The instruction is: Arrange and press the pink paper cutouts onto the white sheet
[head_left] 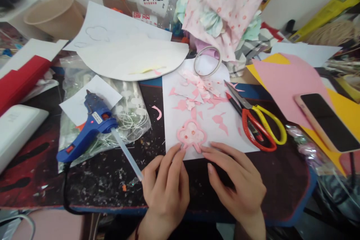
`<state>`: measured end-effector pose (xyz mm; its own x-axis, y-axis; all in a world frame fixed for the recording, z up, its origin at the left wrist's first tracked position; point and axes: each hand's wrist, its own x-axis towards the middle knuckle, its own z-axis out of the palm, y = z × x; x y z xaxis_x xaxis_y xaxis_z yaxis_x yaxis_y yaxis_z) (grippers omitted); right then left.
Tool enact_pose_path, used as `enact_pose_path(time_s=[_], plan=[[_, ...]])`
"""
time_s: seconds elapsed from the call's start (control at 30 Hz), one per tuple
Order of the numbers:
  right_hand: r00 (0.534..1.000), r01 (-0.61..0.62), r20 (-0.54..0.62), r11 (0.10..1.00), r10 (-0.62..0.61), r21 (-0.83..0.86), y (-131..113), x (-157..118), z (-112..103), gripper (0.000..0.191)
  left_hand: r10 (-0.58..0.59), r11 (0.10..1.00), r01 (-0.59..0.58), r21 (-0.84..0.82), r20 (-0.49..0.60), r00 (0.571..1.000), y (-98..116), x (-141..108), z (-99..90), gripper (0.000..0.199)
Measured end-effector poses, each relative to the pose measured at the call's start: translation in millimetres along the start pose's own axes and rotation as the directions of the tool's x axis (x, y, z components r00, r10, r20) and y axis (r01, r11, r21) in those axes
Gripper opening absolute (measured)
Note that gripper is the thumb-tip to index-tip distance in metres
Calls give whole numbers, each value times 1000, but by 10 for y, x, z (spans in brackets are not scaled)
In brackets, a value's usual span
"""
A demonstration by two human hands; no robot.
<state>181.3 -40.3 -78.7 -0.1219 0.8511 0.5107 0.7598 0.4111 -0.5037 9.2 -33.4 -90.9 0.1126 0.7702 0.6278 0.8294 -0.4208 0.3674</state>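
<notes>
A pink cloud-shaped piece [191, 135] with a paler patterned centre and small flower spots lies on a white paper sheet [174, 120]. My left hand [167, 183] has its fingertips together at the lower left edge of that piece. At the lower right edge, my right hand [236, 178] rests with its fingers spread and nothing between them. Pink scraps [219, 122] are scattered on the sheet beyond the piece. Scissors with red handles [257, 133] and others with yellow handles [271, 125] lie together on the right.
A blue glue gun [98, 122] lies at the left over a plastic bag [135, 101]. A metal ring [207, 61] sits past the scraps. Patterned fabric [230, 3] is piled behind. The phone [327, 120] rests on pink and yellow sheets at the right.
</notes>
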Motion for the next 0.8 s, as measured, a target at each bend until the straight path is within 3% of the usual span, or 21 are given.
enact_pose_path(time_s=[0.3,0.8], plan=[[998,64,12,997,-64,-49,18,-8,11,35,54,998,-55,22,34,998,-32,-13,-55,32],[997,76,11,996,-75,-56,17,-13,16,37,48,998,-49,29,25,999,-17,-4,-39,32]])
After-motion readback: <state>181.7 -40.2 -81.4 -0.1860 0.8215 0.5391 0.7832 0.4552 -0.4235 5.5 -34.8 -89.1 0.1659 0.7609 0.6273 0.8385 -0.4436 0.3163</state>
